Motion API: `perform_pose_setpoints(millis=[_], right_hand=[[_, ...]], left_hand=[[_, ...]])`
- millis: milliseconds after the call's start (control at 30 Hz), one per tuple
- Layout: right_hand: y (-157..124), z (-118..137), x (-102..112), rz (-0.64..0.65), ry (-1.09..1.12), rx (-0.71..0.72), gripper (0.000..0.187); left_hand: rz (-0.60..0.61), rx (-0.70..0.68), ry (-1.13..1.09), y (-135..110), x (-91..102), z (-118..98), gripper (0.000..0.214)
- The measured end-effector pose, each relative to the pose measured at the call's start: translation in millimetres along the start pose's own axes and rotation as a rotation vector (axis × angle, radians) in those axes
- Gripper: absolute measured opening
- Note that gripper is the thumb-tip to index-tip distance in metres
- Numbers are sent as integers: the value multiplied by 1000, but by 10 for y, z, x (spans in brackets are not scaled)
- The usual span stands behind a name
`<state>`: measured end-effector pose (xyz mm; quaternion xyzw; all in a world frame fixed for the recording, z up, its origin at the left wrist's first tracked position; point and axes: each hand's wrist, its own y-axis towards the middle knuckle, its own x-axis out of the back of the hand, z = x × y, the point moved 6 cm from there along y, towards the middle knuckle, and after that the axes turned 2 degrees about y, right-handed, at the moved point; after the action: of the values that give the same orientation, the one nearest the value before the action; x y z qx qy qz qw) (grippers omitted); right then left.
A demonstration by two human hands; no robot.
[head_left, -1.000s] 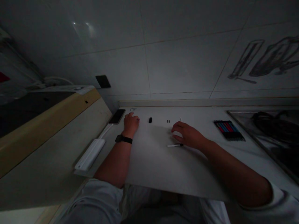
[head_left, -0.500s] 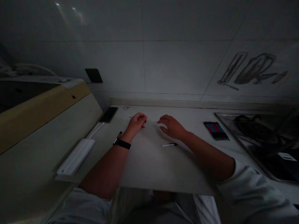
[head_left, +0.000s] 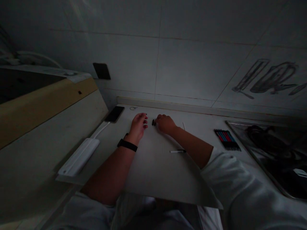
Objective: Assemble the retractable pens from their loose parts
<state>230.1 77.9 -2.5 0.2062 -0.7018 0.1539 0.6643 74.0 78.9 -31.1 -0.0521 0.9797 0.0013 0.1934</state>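
My left hand (head_left: pixel 139 124) is over the white tabletop, thumb and index finger pinched together with a tiny dark spot at their tips, too small to name. My right hand (head_left: pixel 165 124) is low on the surface opposite it, fingers curled and closed. Right at its fingertips are small black pieces (head_left: pixel 153 122); whether the fingers grip one is hidden. Behind the right wrist a thin white stick (head_left: pixel 184 126) lies on the table. Closer to me, a white pen with a black end (head_left: pixel 177 151) lies by my right forearm.
A pack of blue, red and black pens (head_left: pixel 227 140) lies at the right, beside a metal-rimmed stove (head_left: pixel 250 153). At the left are a phone (head_left: pixel 115 114) and a white power strip (head_left: pixel 80 156) with a cable. A thin ring (head_left: pixel 133 108) lies near the wall.
My right hand has moved left and down to the table, its fingers now closed by small black pieces. My left hand has shifted slightly left. The view has turned a little.
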Motion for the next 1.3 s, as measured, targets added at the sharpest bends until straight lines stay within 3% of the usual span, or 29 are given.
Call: perform_pose_setpoints(millis=[133, 267, 400, 600, 767, 1033, 1167, 1300], right_hand=[[49, -96, 3, -6, -14, -53, 40], [56, -153, -52, 46, -48, 17, 36], [-47, -225, 7, 3, -59, 61, 33], [-498, -358, 247, -96, 90, -39, 25], [-956, -400, 366, -269, 321, -37, 27], [-1249, -582, -4, -634, 686, -146, 21], [-1269, -616, -128, -683, 766, -158, 17], [-1280, -571, -95, -697, 765, -104, 13]], left_hand=[[-10, 18, -36, 9, 4, 8, 28], [-20, 17, 0, 12, 11, 9, 29], [6, 14, 13, -6, -13, 10, 31], [83, 0, 103, -87, -117, 0, 31], [208, -6, 202, -243, -298, 14, 28], [471, 3, 369, -425, -531, 168, 28], [534, -27, 449, -417, -532, 231, 32], [561, -54, 471, -435, -548, 246, 32]])
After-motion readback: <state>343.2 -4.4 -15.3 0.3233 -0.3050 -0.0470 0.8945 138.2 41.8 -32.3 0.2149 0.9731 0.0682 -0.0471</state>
